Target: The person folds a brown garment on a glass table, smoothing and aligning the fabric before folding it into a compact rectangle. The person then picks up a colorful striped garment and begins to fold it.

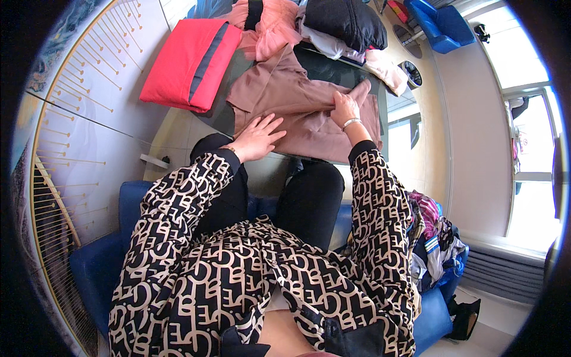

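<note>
A dusty-brown garment [290,102] lies spread and wrinkled on a dark glass table [321,67], its near edge reaching the table's front over my knees. My left hand [258,138] rests flat on the garment's left part, fingers spread, holding nothing. On the right, my right hand [345,109] has its fingers curled around a bunched fold of the same cloth, and a bracelet circles that wrist. What kind of garment it is, I cannot tell for certain.
A folded red cloth item [185,62] sits at the table's left. Behind are a pink tulle garment [272,22], a black puffy jacket [343,22] and a pale pink cloth [386,71]. Heaped clothes [432,241] lie on the blue seat [428,317] to my right. A blue chair [439,26] stands beyond.
</note>
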The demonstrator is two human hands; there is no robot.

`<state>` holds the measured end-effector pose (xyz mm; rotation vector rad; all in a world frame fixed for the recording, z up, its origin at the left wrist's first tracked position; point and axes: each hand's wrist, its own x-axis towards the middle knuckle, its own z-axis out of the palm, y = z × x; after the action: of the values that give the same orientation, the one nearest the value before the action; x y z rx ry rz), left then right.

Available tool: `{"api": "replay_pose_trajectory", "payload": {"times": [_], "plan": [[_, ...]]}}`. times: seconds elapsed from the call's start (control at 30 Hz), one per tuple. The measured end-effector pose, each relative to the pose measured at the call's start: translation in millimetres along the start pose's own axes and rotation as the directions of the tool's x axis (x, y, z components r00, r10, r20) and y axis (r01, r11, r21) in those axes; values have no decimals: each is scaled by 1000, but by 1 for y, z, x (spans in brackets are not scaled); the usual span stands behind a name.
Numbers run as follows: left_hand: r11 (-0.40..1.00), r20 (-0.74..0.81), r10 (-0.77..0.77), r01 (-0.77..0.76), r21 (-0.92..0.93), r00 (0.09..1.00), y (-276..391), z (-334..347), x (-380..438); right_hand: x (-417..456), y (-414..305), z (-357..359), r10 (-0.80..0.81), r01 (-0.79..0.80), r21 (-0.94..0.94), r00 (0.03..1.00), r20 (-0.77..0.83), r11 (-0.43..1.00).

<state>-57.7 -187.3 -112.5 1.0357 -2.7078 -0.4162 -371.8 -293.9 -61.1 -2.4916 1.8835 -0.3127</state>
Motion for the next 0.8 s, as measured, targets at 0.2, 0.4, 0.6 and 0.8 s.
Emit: {"api": "replay_pose_trajectory", "payload": {"times": [0.2, 0.4, 0.6, 0.8], "plan": [[999, 41, -35, 35, 9, 999, -1, 1, 3, -14, 9, -17, -35, 61, -108, 972, 232, 992], [993, 135, -113, 116, -16, 984, 2, 0, 6, -29, 40, -58, -160, 163, -296, 987, 32, 941], [993, 110, -117, 113, 40, 987, 3, 4, 6, -32, 57, -107, -34, -76, -411, 967, -253, 909], [986, -151, -130, 111, -124, 980, 3, -6, 18, -16, 39, -115, -67, -15, -269, 953, -294, 963]]}}
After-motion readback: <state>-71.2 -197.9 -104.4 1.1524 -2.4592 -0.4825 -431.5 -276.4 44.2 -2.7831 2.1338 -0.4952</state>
